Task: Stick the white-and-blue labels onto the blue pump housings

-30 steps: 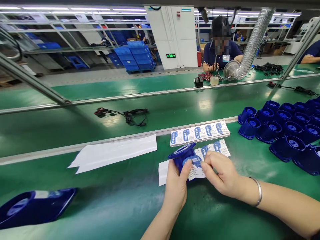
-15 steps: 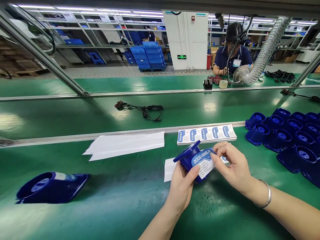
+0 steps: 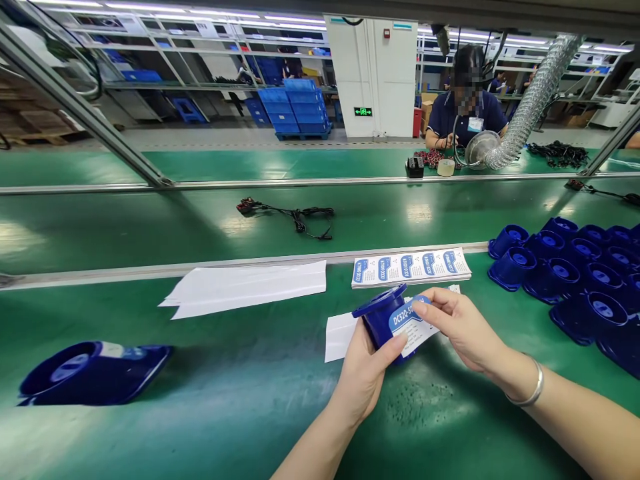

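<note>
My left hand [image 3: 364, 377] is wrapped round a blue plastic housing [image 3: 378, 315] with a flange, held tilted above the green bench. A blue-and-white printed label [image 3: 411, 332] lies against the housing's side, its text partly covered by fingers. The left thumb presses the label's lower left part. My right hand [image 3: 463, 328] is closed on the label's upper right, thumb and fingers at its edge. Under the hands lies a white backing strip [image 3: 339, 337], mostly hidden. Just behind is a stack of label sheets [image 3: 411, 268].
Several blue housings [image 3: 560, 270] stand in rows at right. One labelled housing [image 3: 95, 373] sits at left. White sheets [image 3: 250, 288] lie near the metal rail [image 3: 280, 262]. Beyond it is a black cable [image 3: 300, 217]. A co-worker [image 3: 467, 113] sits opposite, beside a flexible duct [image 3: 537, 100].
My right fingers have shifted slightly left and farther over the label, covering more of its heading. The label's right part now stands out from the housing. The view has shifted slightly.
</note>
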Demonstrator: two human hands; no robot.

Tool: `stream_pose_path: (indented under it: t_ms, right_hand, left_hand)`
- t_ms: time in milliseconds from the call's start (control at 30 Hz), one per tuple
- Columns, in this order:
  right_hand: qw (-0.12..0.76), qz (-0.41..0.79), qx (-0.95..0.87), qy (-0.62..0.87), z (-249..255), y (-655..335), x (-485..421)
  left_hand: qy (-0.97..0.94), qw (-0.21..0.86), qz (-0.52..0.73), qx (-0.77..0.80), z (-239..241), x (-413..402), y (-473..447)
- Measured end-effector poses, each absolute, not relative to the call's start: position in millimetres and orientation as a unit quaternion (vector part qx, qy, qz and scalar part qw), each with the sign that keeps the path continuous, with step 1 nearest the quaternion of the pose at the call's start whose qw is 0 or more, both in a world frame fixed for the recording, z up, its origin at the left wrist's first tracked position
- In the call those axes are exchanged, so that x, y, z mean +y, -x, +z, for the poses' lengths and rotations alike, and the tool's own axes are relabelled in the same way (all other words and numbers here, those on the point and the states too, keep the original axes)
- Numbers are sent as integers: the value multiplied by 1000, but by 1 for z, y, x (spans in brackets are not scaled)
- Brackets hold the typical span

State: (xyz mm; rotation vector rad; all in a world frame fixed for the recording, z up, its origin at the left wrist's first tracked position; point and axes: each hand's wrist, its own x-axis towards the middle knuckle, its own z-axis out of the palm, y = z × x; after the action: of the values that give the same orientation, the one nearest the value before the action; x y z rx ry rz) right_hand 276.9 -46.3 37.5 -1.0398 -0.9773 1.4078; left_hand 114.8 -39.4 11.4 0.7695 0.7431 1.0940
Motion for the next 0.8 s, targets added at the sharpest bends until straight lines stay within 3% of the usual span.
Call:
stream_pose_path:
  t_ms: [167, 367, 500, 800]
  right_hand:
    - [545, 558, -429, 456, 35, -279, -45]
    - [529, 309, -601, 514, 34, -281, -54]
    - [535, 211, -650, 497, 36, -279, -59]
    - [557, 138, -674, 465, 43, -275, -63]
  left_hand:
    - [-361, 726, 474, 344, 12, -40, -114]
    - [-359, 737, 454, 349, 12, -36, -115]
    - [-379, 728, 451, 351, 9, -33, -116]
    - [-388, 734, 441, 341, 7, -32, -114]
